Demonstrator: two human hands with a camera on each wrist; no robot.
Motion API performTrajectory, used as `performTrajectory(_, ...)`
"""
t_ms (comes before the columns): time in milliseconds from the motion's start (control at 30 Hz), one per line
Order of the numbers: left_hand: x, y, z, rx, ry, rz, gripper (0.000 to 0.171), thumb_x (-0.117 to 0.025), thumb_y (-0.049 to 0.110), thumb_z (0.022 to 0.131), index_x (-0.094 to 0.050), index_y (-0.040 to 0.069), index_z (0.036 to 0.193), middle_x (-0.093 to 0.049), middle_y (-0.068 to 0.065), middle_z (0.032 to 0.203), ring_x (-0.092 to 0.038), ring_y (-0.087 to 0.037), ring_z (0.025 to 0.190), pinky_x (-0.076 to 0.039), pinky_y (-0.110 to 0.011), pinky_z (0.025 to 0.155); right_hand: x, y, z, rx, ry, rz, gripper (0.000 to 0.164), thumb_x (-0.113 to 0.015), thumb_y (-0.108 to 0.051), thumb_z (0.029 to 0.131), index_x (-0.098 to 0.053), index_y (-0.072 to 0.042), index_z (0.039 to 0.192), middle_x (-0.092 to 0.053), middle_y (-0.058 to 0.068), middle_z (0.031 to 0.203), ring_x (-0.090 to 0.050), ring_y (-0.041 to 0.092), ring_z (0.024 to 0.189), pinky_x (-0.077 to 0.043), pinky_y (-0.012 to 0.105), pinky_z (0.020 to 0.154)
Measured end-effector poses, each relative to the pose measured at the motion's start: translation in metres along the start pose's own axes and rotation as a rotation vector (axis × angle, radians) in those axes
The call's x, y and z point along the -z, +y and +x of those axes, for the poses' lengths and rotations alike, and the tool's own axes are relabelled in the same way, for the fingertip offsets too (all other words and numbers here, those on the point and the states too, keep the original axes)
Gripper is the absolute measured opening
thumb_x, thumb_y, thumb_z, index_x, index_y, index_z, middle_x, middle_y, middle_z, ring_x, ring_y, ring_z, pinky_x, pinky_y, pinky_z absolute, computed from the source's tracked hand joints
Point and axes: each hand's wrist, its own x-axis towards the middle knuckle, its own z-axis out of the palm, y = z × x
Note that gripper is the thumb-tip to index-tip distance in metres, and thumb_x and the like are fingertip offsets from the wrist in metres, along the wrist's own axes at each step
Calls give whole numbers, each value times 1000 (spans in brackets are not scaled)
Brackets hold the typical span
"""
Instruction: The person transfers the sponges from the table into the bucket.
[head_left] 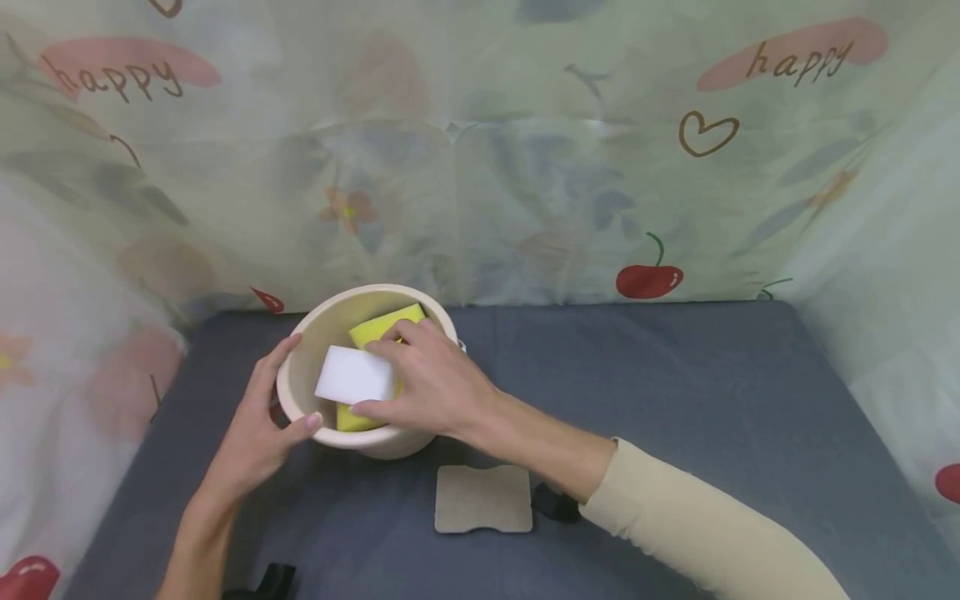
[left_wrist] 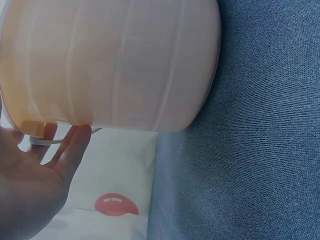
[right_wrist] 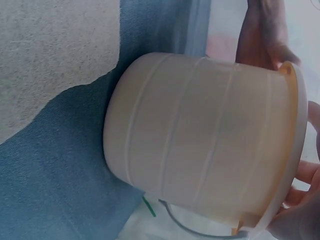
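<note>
A cream plastic bucket stands on the dark cloth toward the back left. My left hand grips its left rim, thumb at the front; in the left wrist view its fingers lie against the outer wall near the handle. Over the bucket's mouth, my right hand pinches a white sponge block between thumb and fingers. Yellow sponge-like pieces show inside the bucket behind and below the block, partly covered by it and the hand. The right wrist view shows the bucket's side, with the block hidden.
A flat grey-beige pad with notched edges lies on the dark cloth in front of the bucket. Behind stands a printed curtain, which also closes off both sides. The bucket's wire handle hangs at its far side.
</note>
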Motion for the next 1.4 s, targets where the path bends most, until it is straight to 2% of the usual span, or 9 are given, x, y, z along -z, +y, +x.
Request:
performTrajectory(333, -1, 1, 0, -18, 6, -20, 95, -75, 12, 79, -25, 26, 158, -30, -17, 147, -42, -22, 113, -45, -12, 79, 6, 12, -8, 55, 3, 95, 49, -79, -41, 81, -72, -14, 121, -68, -2, 112, -57, 14, 103, -44, 28, 89)
performTrajectory(567, -2, -1, -1, -15, 9, -17, 96, -76, 13, 79, -24, 25, 159, -30, -18, 147, -41, -25, 113, -45, -12, 79, 14, 22, -15, 92, 27, 180, 41, -76, -30, 86, -71, -9, 122, -69, 1, 118, -60, 16, 109, -44, 31, 95)
performTrajectory(700, -2, -2, -1, -16, 8, -19, 96, -75, 11, 78, -24, 24, 159, -30, -17, 147, -42, -23, 113, -46, -13, 78, 17, 29, -21, 84, 59, 195, 39, -76, -27, 87, -71, -10, 121, -68, 1, 120, -58, 17, 108, -45, 31, 93)
performTrajectory(1000, -1, -1, 1, -4, 7, -9, 96, -75, 12, 79, -24, 26, 159, -29, -17, 148, -41, -31, 118, -43, -12, 82, 25, 42, -34, 93, 130, 237, 35, -77, -21, 87, -71, -9, 119, -67, 0, 115, -58, 14, 106, -48, 29, 86)
performTrajectory(1267, 0, 1, 2, -17, 13, -8, 95, -75, 12, 79, -24, 25, 159, -30, -17, 147, -42, -27, 114, -45, -12, 79, 29, 55, -51, 51, 120, 262, 36, -77, -21, 87, -70, -12, 121, -65, -3, 114, -56, 11, 107, -48, 32, 90)
performTrajectory(1400, -1, 1, 1, -17, 14, -22, 95, -75, 11, 79, -24, 23, 159, -30, -18, 147, -41, -26, 114, -45, -12, 80, 29, 64, -60, 48, 125, 308, 37, -77, -21, 87, -68, -14, 123, -63, -6, 117, -56, 9, 104, -49, 30, 86)
